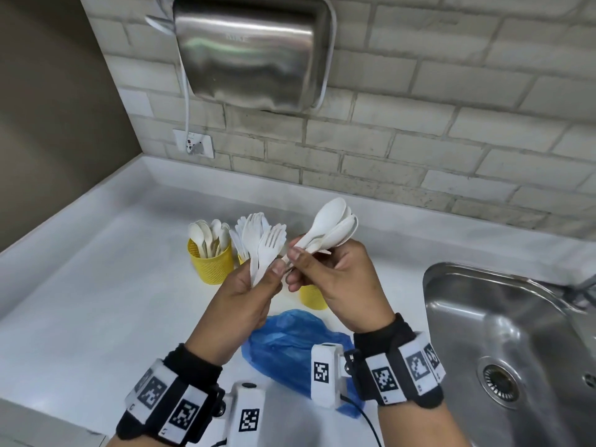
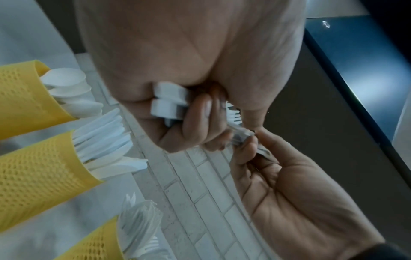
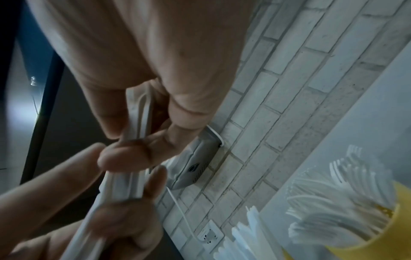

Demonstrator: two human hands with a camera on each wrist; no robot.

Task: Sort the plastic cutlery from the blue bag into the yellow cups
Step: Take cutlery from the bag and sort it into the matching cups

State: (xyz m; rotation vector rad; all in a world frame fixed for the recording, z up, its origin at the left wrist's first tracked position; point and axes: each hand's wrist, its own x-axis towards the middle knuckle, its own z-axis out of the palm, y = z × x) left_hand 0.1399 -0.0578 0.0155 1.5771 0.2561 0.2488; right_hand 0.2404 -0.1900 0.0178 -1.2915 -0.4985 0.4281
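In the head view my left hand (image 1: 274,272) grips a small bunch of white plastic forks (image 1: 269,246) by the handles. My right hand (image 1: 300,262) grips several white spoons (image 1: 335,225), bowls pointing up and right. Both hands are held close together above the counter, thumbs nearly touching. Three yellow mesh cups stand behind them: the left cup (image 1: 211,264) holds spoons, the middle cup (image 2: 37,168) knives, and the right cup (image 1: 312,296) is partly hidden by my right hand. The blue bag (image 1: 290,345) lies crumpled on the counter below my wrists. The left wrist view shows the fork handles (image 2: 169,102) in my curled fingers.
A steel sink (image 1: 509,343) is sunk into the white counter (image 1: 96,301) at the right. A metal hand dryer (image 1: 251,50) hangs on the brick wall, its cord running down to a wall socket (image 1: 195,143).
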